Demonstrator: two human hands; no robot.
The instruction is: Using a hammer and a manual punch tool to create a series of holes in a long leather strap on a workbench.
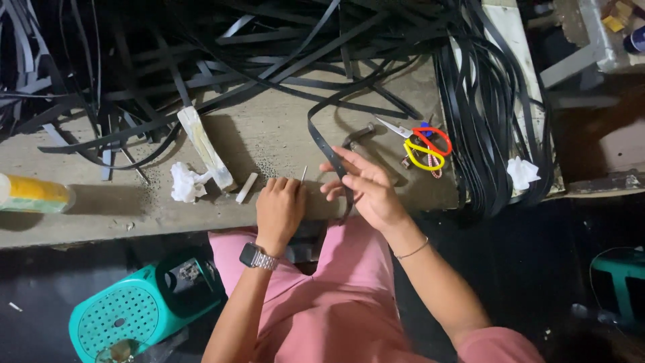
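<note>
A worn, pale wooden desk (269,128) carries everything, its far side buried under a big tangled heap of flat black straps (222,47), with more of them draped in loops over the right end. They look light, limp and smooth, likely to slither and snarl if pulled from the pile.

One narrow black strap with a row of punched holes (321,138) curves out of the heap toward the person and runs under the right hand (366,188). The right fingers are spread and loosely curled over it, pressing rather than clenching. Being floppy along its length, it seems best pinched flat near the end being worked, with the slack left lying on the desk.

The left hand (281,208) is closed into a fist beside it, and a thin metal pin (304,174) stands up just by its knuckles; whether the fist holds it cannot be told.

Red-and-yellow-handled scissors (420,142) lie just right of the strap.
</note>
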